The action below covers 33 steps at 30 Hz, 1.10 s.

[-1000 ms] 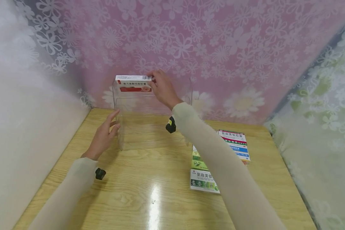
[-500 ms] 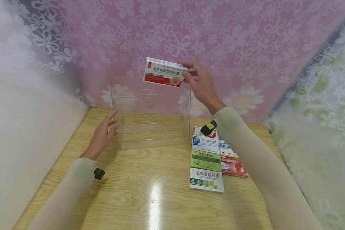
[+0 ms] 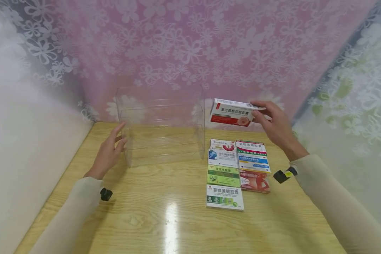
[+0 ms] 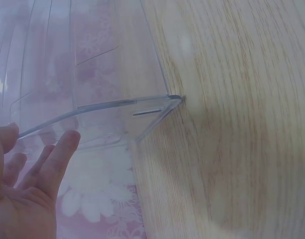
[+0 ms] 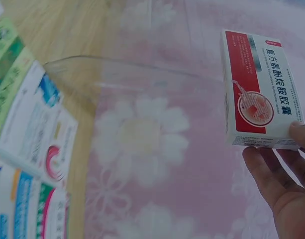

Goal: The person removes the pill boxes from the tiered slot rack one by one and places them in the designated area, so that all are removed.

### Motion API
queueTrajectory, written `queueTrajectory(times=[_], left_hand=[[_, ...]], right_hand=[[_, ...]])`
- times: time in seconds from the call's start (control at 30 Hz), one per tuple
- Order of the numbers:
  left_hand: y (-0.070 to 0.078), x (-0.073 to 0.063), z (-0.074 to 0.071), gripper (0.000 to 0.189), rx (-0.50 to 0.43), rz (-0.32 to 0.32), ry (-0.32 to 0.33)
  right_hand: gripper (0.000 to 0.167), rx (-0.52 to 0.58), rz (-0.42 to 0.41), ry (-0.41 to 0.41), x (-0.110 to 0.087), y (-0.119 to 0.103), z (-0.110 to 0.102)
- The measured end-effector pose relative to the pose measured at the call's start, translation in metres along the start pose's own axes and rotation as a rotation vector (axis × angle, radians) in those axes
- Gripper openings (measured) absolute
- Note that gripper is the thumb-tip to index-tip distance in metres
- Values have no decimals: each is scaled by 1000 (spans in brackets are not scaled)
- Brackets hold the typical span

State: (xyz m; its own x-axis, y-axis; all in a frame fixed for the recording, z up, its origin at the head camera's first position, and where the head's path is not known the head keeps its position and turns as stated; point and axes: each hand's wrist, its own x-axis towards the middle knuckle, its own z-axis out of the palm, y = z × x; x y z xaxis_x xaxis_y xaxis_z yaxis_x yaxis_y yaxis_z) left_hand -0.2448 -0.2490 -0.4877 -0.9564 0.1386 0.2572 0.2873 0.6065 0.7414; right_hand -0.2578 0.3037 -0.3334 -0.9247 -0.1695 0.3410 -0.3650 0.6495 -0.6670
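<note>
My right hand (image 3: 274,123) pinches one end of a white and red medicine box (image 3: 231,113) between thumb and fingers, holding it in the air above the back row of boxes on the table. In the right wrist view the medicine box (image 5: 259,89) shows its printed front. A clear tiered display rack (image 3: 165,141) stands upright at the back of the table, its tiers bare. My left hand (image 3: 106,155) is at the rack's left side, fingers fairly straight. In the left wrist view the left hand (image 4: 33,189) has its fingertips beside the rack's side edge; contact is hard to tell.
Several medicine boxes lie in two columns right of the rack, among them a green box (image 3: 223,175), a white and green box (image 3: 224,197) and a red box (image 3: 254,181). Floral cloth (image 3: 177,42) hangs close behind, with pale walls at both sides.
My right hand has carried the white and red medicine box off the rack's top tier, rightward and then down, over the table's right side. The left hand stays by the rack.
</note>
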Motion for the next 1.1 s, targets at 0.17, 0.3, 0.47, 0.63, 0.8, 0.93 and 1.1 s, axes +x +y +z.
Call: queueTrajectory(times=[0.17, 0.3, 0.47, 0.63, 0.8, 0.93, 1.1], left_hand=[[3, -1, -1, 72, -2, -15, -7], [1, -1, 0, 73, -2, -12, -8], [1, -1, -1, 73, -5, -14, -8], [4, 1, -1, 71, -15, -21, -10], [4, 1, -1, 69, -9, -9, -11], [1, 1, 0, 70, 0, -9, -8], [-1, 0, 0, 72, 5, -6, -10]], right_hand=[[46, 14, 42, -28, -36, 31, -23], [45, -28, 82, -87, -63, 54, -37], [46, -76, 126, -236, -96, 84, -50], [42, 71, 176, -367, -129, 114, -50], [44, 247, 302, -545, -159, 144, -46], [47, 321, 423, -677, -172, 162, -43], [49, 359, 480, -751, -185, 174, -37]])
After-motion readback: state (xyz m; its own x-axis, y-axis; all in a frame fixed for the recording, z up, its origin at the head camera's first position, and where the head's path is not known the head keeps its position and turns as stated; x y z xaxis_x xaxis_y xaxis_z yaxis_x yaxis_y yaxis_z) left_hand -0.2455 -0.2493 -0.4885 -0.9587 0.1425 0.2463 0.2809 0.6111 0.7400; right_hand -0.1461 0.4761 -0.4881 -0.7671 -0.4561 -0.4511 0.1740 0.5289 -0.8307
